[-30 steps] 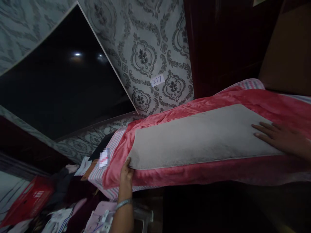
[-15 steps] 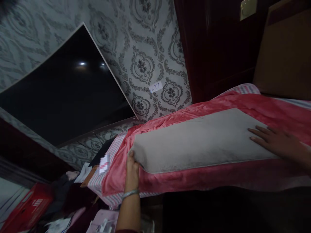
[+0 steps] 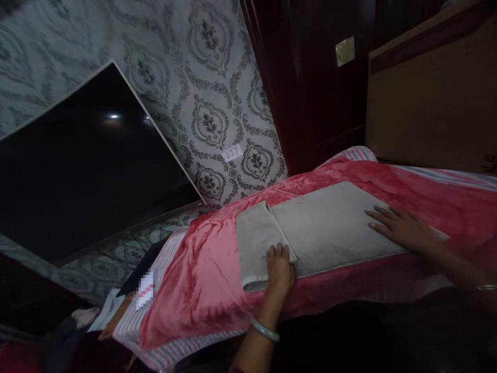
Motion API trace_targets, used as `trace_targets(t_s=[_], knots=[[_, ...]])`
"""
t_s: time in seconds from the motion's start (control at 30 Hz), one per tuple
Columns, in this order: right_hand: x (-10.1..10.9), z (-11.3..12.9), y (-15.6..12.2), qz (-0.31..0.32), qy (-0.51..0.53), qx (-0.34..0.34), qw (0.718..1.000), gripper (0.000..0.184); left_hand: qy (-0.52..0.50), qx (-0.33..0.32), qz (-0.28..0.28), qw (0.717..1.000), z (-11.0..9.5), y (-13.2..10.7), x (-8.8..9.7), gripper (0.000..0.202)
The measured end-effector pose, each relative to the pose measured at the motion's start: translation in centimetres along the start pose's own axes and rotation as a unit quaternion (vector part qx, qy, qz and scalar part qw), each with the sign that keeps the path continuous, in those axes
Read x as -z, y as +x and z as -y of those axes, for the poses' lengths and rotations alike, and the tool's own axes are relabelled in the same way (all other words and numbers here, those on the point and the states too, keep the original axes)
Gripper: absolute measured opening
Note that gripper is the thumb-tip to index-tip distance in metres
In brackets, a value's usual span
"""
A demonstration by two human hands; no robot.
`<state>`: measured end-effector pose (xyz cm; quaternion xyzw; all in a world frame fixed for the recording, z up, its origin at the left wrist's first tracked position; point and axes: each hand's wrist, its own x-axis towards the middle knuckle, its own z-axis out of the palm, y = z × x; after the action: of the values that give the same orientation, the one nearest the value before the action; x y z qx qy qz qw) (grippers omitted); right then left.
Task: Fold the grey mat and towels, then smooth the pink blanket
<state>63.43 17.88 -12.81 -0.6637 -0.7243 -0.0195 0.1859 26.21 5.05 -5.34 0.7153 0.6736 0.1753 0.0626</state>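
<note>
A grey towel lies on a pink blanket that covers a bed. The towel's left end is folded over onto itself. My left hand grips that folded flap near its front edge, fingers curled on the cloth, a bangle on the wrist. Flat on the towel's right end rests my right hand, its fingers stretched out and holding nothing.
A dark flat screen leans against the patterned wallpaper, which carries a small label reading 277. A dark wooden cupboard and a brown headboard stand behind the bed. Clothes lie at the lower left.
My left hand has carried the towel's left end rightward and folded it over the rest. My right hand has stayed flat on the right end. The view has shifted.
</note>
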Motion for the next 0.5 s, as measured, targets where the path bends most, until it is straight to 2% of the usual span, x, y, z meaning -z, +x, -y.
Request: trace_targets(t_s=[0.1,0.23,0.3,0.37,0.43,0.5], knots=[[0.6,0.4,-0.1,0.039,-0.022,0.001,0.999,0.075,0.003,0.002,-0.015,1.000,0.5,-0.3,-0.3,0.067],[1.4,0.5,-0.1,0.065,-0.019,-0.004,0.998,0.069,-0.110,-0.005,-0.063,0.992,1.2,1.0,0.9,0.056],[1.8,0.5,0.2,0.080,-0.008,-0.013,0.997,0.065,-0.152,-0.020,-0.105,0.983,0.8,1.5,1.5,0.053],[2.2,0.8,0.8,0.080,0.007,-0.020,0.997,0.060,-0.143,-0.041,-0.122,0.981,0.1,1.7,1.5,0.055],[2.6,2.1,1.5,0.041,0.036,-0.017,0.998,0.055,-0.090,-0.060,-0.084,0.991,-0.6,1.3,0.9,0.057],[2.6,4.7,2.2,-0.008,0.101,-0.002,0.995,0.051,-0.020,-0.074,-0.035,0.996,-1.2,0.6,-0.2,0.057]])
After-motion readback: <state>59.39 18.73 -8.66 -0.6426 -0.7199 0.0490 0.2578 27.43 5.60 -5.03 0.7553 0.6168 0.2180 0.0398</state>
